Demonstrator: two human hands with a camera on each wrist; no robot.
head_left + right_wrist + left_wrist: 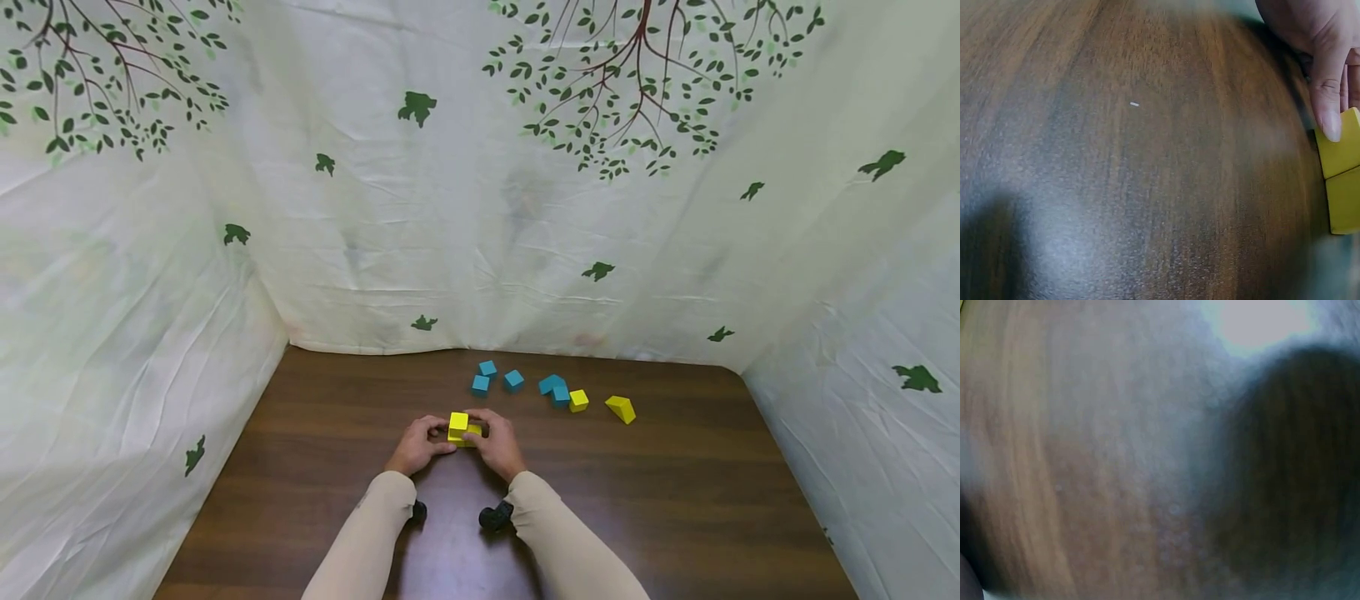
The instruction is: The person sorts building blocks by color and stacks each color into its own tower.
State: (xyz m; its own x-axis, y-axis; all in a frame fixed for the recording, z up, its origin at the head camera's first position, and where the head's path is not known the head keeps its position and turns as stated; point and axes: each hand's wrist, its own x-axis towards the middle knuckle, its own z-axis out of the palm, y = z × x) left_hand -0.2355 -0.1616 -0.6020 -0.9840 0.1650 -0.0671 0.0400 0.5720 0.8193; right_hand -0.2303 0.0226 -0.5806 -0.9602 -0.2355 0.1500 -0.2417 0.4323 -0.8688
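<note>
Yellow blocks point(458, 424) stand together on the table in the head view, one cube raised above the others. My left hand point(415, 446) holds the group from the left, thumb near the front and fingers behind. From the other side, my right hand point(498, 443) pinches a yellow block point(475, 430), thumb in front and index finger at the back. In the right wrist view, the right thumb point(1329, 106) presses on a yellow block point(1340, 147), with a seam against another below it. The left wrist view is blurred and shows mostly tabletop.
Behind the hands lie several blue blocks point(513, 381). Further right are a yellow cube point(578, 401) and a yellow wedge-shaped block point(621, 409). A white cloth with leaf prints point(465, 233) hangs around the brown table point(675, 500). Black wrist devices point(495, 517) sit under the sleeves.
</note>
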